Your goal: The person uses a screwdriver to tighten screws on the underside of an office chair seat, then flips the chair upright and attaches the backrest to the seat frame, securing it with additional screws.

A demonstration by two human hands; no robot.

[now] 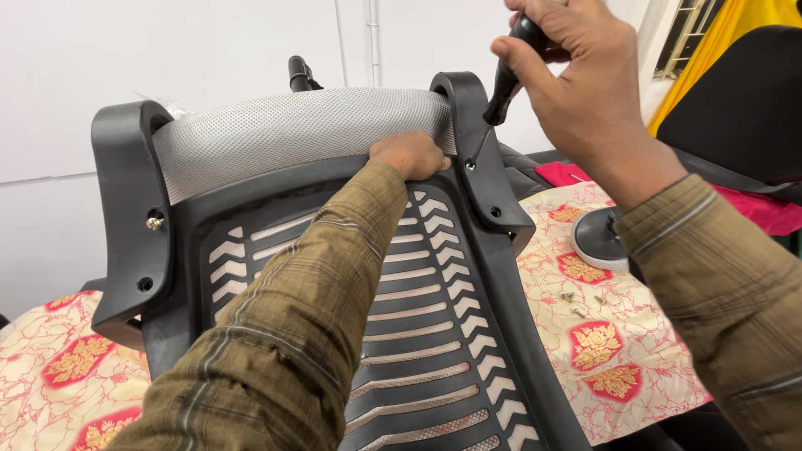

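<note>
Black chair back (434, 334) laid on cloth-covered bench (601, 351), grey mesh headrest (292, 134) at far end. Left hand (409, 154) pressed on headrest's lower edge, fingers curled over it. Screwdriver (505, 79) gripped by right hand (576, 75), fingers clenched round handle, tip set on screw (470, 166) in right bracket (480, 159). Loose screws (581, 302) seen near bench's right edge, beside round white disc (597, 242).

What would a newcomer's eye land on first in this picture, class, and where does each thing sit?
Centre frame, the black slotted chair back with its grey mesh headrest dominates. At upper right, the right hand drives a screwdriver into the right bracket, while the left hand grips under the headrest. Loose screws lie on the patterned cloth.
</note>
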